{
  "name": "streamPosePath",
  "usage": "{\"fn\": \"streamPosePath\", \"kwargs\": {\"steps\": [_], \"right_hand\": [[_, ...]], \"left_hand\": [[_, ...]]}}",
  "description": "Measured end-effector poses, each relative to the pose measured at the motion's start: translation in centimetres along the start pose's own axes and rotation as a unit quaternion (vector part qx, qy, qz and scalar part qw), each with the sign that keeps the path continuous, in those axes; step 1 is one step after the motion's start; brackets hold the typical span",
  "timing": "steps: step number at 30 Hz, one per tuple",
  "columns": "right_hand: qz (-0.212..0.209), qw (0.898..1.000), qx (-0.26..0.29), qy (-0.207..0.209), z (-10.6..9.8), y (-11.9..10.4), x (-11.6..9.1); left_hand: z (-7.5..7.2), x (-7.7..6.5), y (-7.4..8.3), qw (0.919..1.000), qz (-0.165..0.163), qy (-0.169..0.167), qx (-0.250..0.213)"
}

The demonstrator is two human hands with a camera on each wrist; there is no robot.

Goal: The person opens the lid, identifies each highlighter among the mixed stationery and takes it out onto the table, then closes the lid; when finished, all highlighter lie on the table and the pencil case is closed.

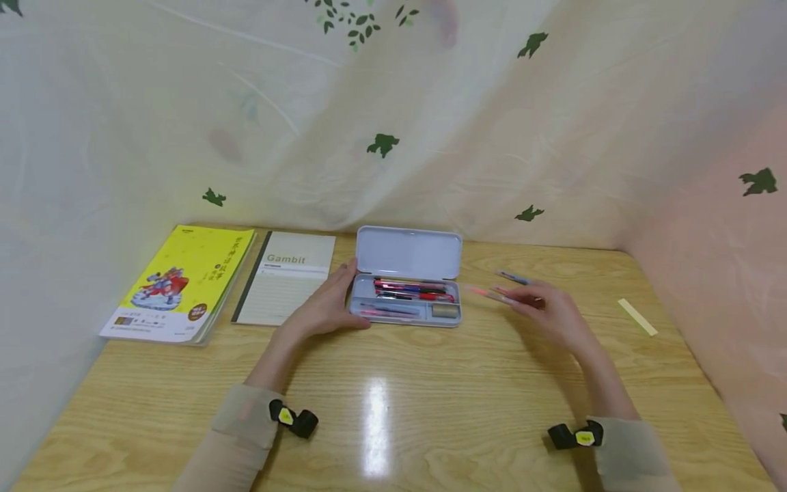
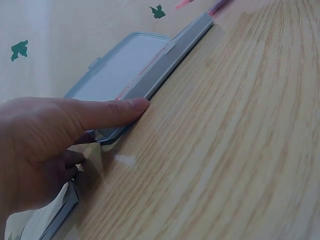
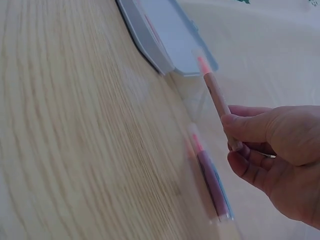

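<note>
- While the left hand (image 1: 326, 302) holds the left end of the pencil case (image 2: 167, 65), the right hand (image 1: 550, 313) has a pen (image 3: 217, 100) off to the right.
- Left fingers: spread fairly wide, thumb along the front wall near the corner, forefinger up toward the back; lower fingers bent behind the left end.
- Right fingers: narrow, thumb and fingers pinching the pen near its back end; brownish barrel, pink tip pointing toward the case, tip apart from it.
- Pencil case: flat on the table (image 1: 479, 383), near the far edge, roughly mid-table; lid (image 1: 408, 253) raised at the back.
- Inside: several pens (image 1: 413, 290) in the long back slot, red ones among them; thin pink and blue pens (image 1: 390, 311) in the front left slot; small brown block (image 1: 445, 311) front right.
- Blue pen (image 1: 513, 277) just beyond the right hand; blurred in the right wrist view, can't tell if it is one pen or two.
- Notebook (image 1: 289, 273) just left of the case, yellow book (image 1: 175, 280) left of that.
- Pale strip (image 1: 637, 317) on the table, right of the right hand.
- Light cloth (image 1: 430, 102) with green shapes behind.
</note>
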State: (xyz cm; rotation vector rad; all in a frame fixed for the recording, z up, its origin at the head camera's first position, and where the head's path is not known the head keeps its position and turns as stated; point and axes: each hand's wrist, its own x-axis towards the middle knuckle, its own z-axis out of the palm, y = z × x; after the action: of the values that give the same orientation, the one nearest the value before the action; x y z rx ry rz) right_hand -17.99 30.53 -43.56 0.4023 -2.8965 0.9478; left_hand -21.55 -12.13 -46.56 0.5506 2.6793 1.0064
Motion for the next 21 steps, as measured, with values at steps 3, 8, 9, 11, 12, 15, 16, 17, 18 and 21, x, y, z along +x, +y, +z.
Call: {"fn": "streamPosePath", "kwargs": {"steps": [3,8,9,11,12,15,16,17,18,21], "right_hand": [[0.001,1.0,-0.013,0.007,-0.5,0.5,-0.4],[0.007,0.999,-0.031,0.007,-1.0,1.4,-0.9],[0.008,0.999,-0.033,0.006,-1.1,1.6,-1.0],[0.005,0.999,-0.035,0.005,-1.2,1.8,-1.1],[0.003,0.999,-0.035,0.005,-1.3,1.9,-1.2],[0.0,0.999,-0.036,0.004,-1.5,2.1,-1.4],[0.0,0.999,-0.036,0.003,-1.5,2.2,-1.4],[0.0,0.999,-0.037,0.001,-1.6,2.3,-1.5],[0.004,0.999,-0.037,-0.002,-1.6,2.4,-1.5],[0.018,0.999,-0.039,-0.015,-1.7,2.7,-1.7]], "left_hand": [[0.0,0.0,0.0,1.0,0.0,0.001,-0.002],[0.0,-0.1,0.1,1.0,0.004,0.002,-0.001],[-0.1,-0.1,0.1,1.0,0.005,0.002,0.0],[-0.1,-0.1,0.1,1.0,0.006,0.002,-0.001],[-0.1,-0.1,0.2,1.0,0.006,0.003,-0.001],[-0.2,0.0,0.2,1.0,0.007,0.004,0.001],[-0.1,0.0,0.1,1.0,0.008,0.004,0.002],[-0.1,0.0,0.1,1.0,0.008,0.004,0.002],[-0.1,0.0,0.1,1.0,0.007,0.003,0.002],[-0.1,0.0,0.0,1.0,0.007,0.003,0.003]]}}
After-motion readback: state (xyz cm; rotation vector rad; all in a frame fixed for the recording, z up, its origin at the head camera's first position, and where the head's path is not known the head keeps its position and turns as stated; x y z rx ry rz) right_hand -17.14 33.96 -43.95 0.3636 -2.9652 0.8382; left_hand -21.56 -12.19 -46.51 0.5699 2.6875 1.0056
